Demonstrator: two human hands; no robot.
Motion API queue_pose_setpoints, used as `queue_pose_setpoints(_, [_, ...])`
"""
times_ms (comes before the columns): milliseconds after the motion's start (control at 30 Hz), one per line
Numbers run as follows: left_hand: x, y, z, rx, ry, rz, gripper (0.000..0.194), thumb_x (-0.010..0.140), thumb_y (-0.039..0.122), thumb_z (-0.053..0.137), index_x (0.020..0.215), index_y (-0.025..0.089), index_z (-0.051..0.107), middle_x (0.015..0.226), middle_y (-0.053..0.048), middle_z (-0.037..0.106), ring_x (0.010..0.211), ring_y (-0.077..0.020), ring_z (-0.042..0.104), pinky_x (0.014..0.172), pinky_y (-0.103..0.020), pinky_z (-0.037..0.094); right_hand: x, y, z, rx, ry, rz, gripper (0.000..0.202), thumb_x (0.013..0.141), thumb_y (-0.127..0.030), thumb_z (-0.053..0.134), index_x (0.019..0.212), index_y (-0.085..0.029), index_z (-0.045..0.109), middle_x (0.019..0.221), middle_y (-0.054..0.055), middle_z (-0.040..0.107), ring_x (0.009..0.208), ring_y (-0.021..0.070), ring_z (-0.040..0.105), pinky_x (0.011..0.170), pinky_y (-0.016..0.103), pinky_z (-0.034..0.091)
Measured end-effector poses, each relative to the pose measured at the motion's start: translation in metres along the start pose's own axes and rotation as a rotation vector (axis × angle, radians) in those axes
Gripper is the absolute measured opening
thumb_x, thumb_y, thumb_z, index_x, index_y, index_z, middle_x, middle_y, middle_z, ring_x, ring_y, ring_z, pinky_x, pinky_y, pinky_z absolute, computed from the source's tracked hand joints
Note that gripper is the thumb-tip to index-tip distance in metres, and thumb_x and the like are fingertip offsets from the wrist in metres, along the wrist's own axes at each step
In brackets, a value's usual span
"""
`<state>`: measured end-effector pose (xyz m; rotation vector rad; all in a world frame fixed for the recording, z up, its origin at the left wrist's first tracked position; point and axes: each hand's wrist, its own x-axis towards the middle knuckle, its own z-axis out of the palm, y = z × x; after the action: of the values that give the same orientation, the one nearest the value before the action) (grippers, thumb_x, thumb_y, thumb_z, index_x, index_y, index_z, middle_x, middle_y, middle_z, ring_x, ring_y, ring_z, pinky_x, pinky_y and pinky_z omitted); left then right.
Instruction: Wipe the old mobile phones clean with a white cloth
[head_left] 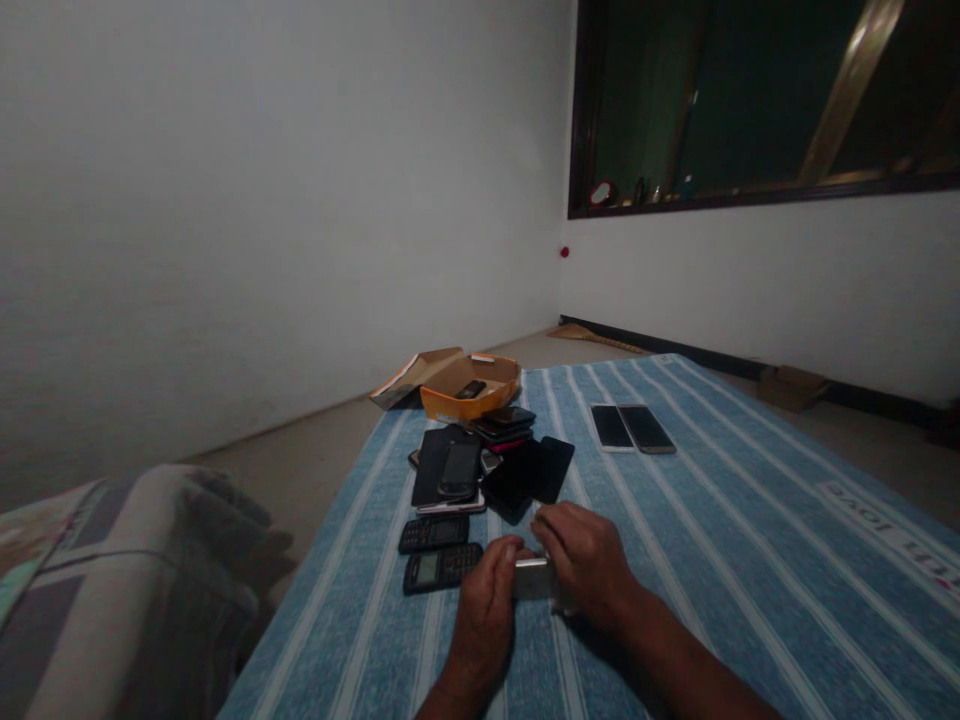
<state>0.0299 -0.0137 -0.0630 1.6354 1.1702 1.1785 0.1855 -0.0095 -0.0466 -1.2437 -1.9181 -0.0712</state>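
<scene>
Between my hands, just above the striped cloth, is a silver-grey mobile phone [533,580], its bright edge facing up. My left hand [484,605] grips its left side, thumb along the edge. Closed round its right end is my right hand [589,560], which hides that part. Something whitish pokes out beneath the right hand; I cannot make out what it is. Beside my left fingers lie two black keypad phones, the nearer [442,568] and the farther [433,533]. Beyond my hands, dark phones [517,480] overlap one another.
An opened orange box [471,408] with a small phone [471,390] inside stands at the far end. Several phones are stacked [506,425] before it. A white phone [612,428] and a dark one [646,429] lie side by side on the blue striped cloth [720,500].
</scene>
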Motion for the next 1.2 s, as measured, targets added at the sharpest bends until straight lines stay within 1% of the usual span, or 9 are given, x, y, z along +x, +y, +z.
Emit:
queue_pose_setpoints(100, [0.000,-0.002,0.000,0.002,0.002,0.005,0.038,0.093,0.046,0.043,0.094,0.018,0.069,0.089,-0.007,0.074,0.083,-0.0238,0.068,0.076,-0.032,0.053,0.004,-0.006,0.002,-0.016,0.065,0.024,0.028,0.099,-0.024,0.040,0.081,-0.020,0.062,0.073,0.005,0.066,0.066,0.0162,0.061,0.064,0.026,0.040])
queue_pose_setpoints(300, [0.001,-0.005,0.001,0.006,0.008,0.024,0.038,0.093,0.046,0.042,0.092,0.018,0.068,0.089,-0.007,0.073,0.084,-0.0226,0.066,0.076,-0.031,0.052,0.011,-0.020,0.008,-0.156,-0.074,0.037,0.015,0.096,-0.020,0.047,0.087,-0.020,0.059,0.073,0.003,0.068,0.063,0.0174,0.064,0.059,0.028,0.034])
queue_pose_setpoints(533, [0.001,-0.004,0.002,0.027,0.026,0.040,0.036,0.093,0.045,0.043,0.081,0.019,0.064,0.077,-0.004,0.069,0.069,-0.0197,0.063,0.070,-0.030,0.050,0.015,-0.023,0.017,-0.232,-0.161,0.065,0.009,0.092,-0.017,0.053,0.084,-0.021,0.052,0.074,0.002,0.065,0.068,0.0188,0.061,0.062,0.029,0.033])
queue_pose_setpoints(633, [0.001,-0.006,0.002,0.023,0.025,0.049,0.036,0.093,0.046,0.043,0.078,0.020,0.063,0.073,-0.003,0.066,0.068,-0.0194,0.062,0.069,-0.029,0.050,0.014,-0.020,0.022,-0.240,-0.112,0.052,0.010,0.093,-0.018,0.052,0.084,-0.021,0.052,0.076,0.002,0.062,0.069,0.0190,0.058,0.062,0.029,0.033])
queue_pose_setpoints(833, [0.001,-0.003,0.001,0.022,0.041,0.051,0.038,0.093,0.047,0.043,0.082,0.019,0.065,0.078,-0.004,0.069,0.074,-0.0208,0.064,0.075,-0.031,0.052,0.001,-0.013,0.029,-0.262,0.161,-0.167,0.029,0.097,-0.017,0.041,0.071,-0.021,0.050,0.069,0.003,0.053,0.067,0.0194,0.046,0.064,0.033,0.029])
queue_pose_setpoints(900, [0.000,-0.002,0.001,0.014,0.027,0.050,0.040,0.093,0.049,0.042,0.085,0.018,0.067,0.082,-0.006,0.071,0.079,-0.0222,0.065,0.077,-0.032,0.053,-0.005,-0.010,0.029,-0.260,0.184,-0.219,0.032,0.098,-0.015,0.037,0.069,-0.020,0.049,0.067,0.003,0.050,0.065,0.0192,0.042,0.063,0.033,0.027])
queue_pose_setpoints(1033, [-0.001,-0.004,0.001,0.011,0.027,0.029,0.040,0.093,0.049,0.043,0.088,0.018,0.068,0.085,-0.007,0.072,0.081,-0.0233,0.067,0.077,-0.032,0.053,-0.014,-0.008,0.016,-0.231,0.020,-0.302,0.026,0.098,-0.014,0.038,0.075,-0.019,0.051,0.070,0.003,0.050,0.067,0.0197,0.041,0.067,0.034,0.029])
queue_pose_setpoints(1133, [-0.001,-0.007,0.001,0.012,0.021,0.031,0.039,0.093,0.047,0.043,0.090,0.018,0.068,0.090,-0.008,0.073,0.084,-0.0234,0.067,0.080,-0.033,0.053,-0.016,-0.008,0.001,-0.244,-0.179,-0.326,0.009,0.095,-0.014,0.047,0.093,-0.018,0.055,0.079,0.003,0.054,0.073,0.0209,0.044,0.074,0.035,0.031])
queue_pose_setpoints(1200, [-0.001,-0.007,0.000,0.014,0.016,0.032,0.039,0.094,0.046,0.042,0.091,0.017,0.068,0.091,-0.008,0.073,0.085,-0.0234,0.067,0.081,-0.033,0.052,-0.015,-0.008,-0.007,-0.258,-0.291,-0.329,0.014,0.091,-0.012,0.053,0.104,-0.017,0.054,0.084,0.003,0.055,0.076,0.0212,0.046,0.076,0.034,0.032])
